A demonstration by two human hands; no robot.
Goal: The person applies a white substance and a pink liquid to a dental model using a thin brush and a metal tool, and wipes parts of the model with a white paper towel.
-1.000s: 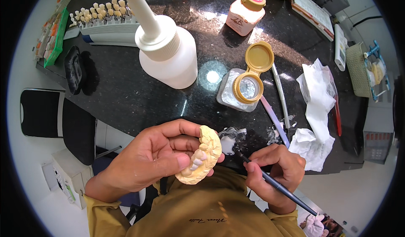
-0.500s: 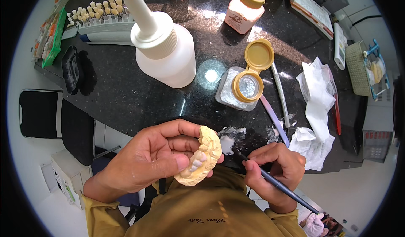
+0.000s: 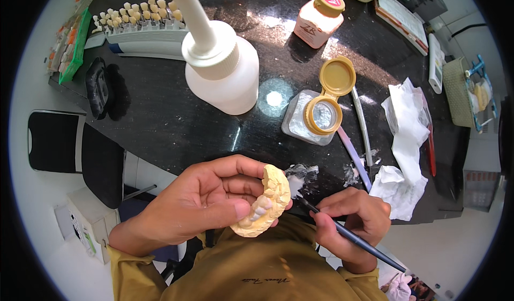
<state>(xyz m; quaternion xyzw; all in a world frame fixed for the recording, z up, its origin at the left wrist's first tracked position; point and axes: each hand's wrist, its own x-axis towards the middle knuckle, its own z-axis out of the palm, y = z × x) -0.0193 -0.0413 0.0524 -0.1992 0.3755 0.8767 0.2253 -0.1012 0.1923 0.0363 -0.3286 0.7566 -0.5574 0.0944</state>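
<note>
In the head view, the only one, you have two hands over the near edge of one dark table [image 3: 155,124]. The fingers of your left hand [image 3: 195,210] grasp one yellow dental cast [image 3: 276,194], thumb on its near side; it sits upright just in front of your body, with a few whitish teeth on it. The fingers of your right hand [image 3: 350,220] grip one slim black tool [image 3: 364,242], its tip beside one smear of white material [image 3: 296,186] on the table. Beyond it stand three containers: one large white nozzle bottle [image 3: 227,89], one clear jar [image 3: 300,121] with its gold lid [image 3: 338,75] flipped open, and one pink bottle [image 3: 316,28] with a gold cap. Two slender sticks lie right of the jar, one grey [image 3: 361,127] and one purple [image 3: 354,153], near crumpled white tissue [image 3: 404,140], whose pieces you cannot count surely. Left lie one black dish [image 3: 98,89] and one rack of tooth samples [image 3: 147,36], too crowded to count.
</note>
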